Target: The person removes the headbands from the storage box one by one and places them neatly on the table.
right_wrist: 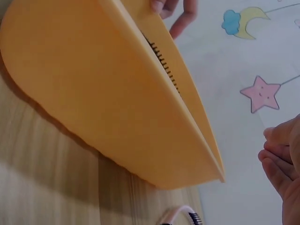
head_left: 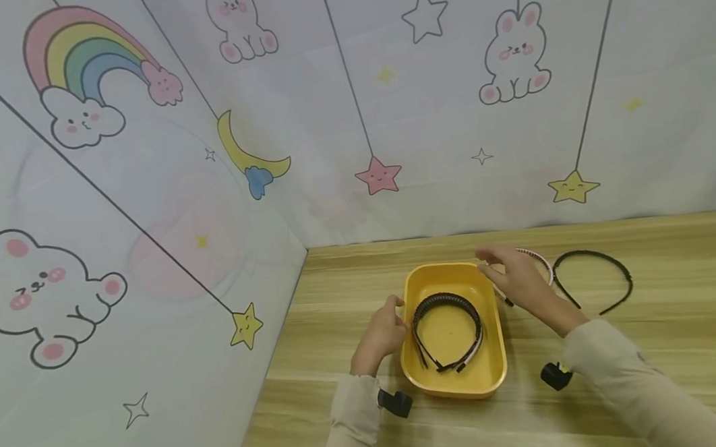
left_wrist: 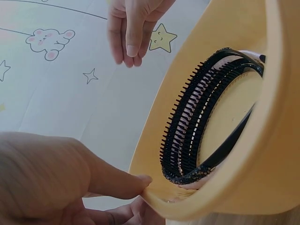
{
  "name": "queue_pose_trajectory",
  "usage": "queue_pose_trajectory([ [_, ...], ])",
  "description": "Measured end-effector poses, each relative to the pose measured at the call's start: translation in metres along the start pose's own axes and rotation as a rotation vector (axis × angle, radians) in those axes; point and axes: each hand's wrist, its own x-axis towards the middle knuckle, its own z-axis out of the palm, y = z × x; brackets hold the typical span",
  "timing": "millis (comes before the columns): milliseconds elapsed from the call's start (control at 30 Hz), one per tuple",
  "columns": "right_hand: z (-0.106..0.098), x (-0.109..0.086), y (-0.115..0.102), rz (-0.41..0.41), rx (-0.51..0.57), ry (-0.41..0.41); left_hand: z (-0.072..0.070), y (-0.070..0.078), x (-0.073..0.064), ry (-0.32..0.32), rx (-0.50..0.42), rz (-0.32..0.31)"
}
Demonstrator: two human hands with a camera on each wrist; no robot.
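A yellow plastic bin (head_left: 454, 388) stands on the table with several stacked headbands (head_left: 447, 298) inside. In the left wrist view these headbands (left_wrist: 187, 117) are mostly black and toothed, with a pinkish one among them. My left hand (head_left: 381, 334) holds the bin's left rim, its thumb (left_wrist: 126, 183) at the edge and its other fingers partly hidden. My right hand (head_left: 522, 282) hovers by the bin's far right corner, fingers fairly straight and holding nothing. Partly behind it lies a white-pink headband (head_left: 542, 261). Beside that, a black headband (head_left: 593, 252) rests on the table.
The wood-grain table (head_left: 674, 342) meets a white printed cloth wall (head_left: 442, 205) at the back and another (head_left: 177, 368) on the left. A black wrist camera (head_left: 556, 376) sits on the right wrist, and another (head_left: 398, 404) on the left.
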Motion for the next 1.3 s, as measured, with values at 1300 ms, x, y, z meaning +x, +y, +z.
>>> queue_pose_trajectory([
  [1300,0.050,0.002,-0.028,0.289,0.180,-0.249,0.000,-0.001,0.001,0.010,0.014,0.000],
])
